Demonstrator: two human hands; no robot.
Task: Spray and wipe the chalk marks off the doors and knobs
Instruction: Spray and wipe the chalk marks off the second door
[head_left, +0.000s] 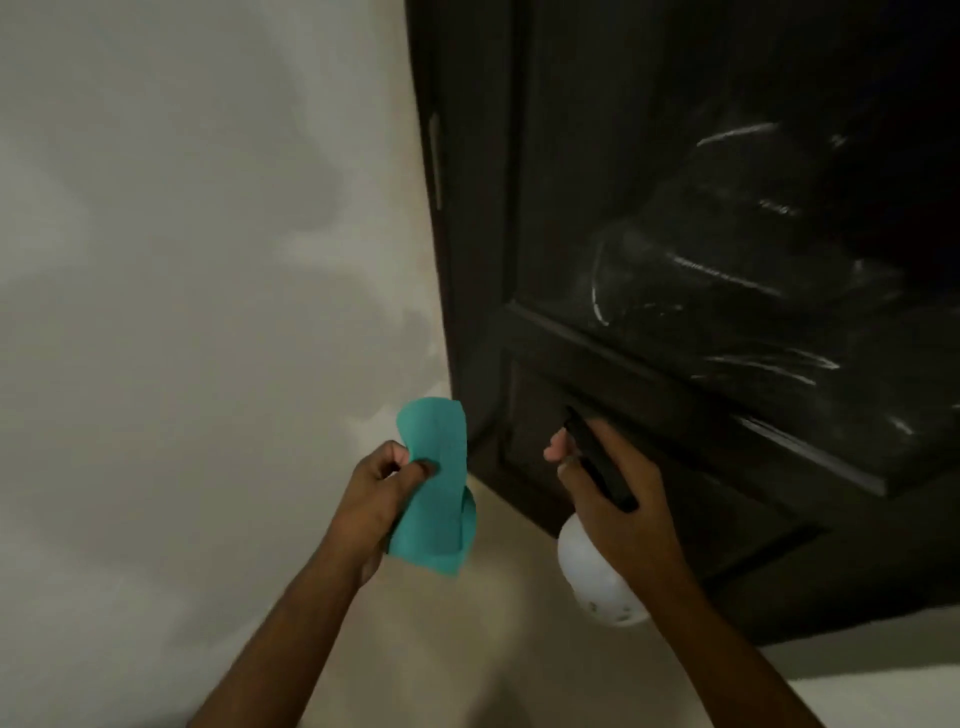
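Fingers of the left hand (382, 491) pinch a folded teal cloth (434, 486), which stands up above the knuckles. Right hand (618, 499) grips the black head of a white spray bottle (597, 571), nozzle toward the dark door (649, 208). Chalk marks (727, 280) smear the panel above and right of those fingers.
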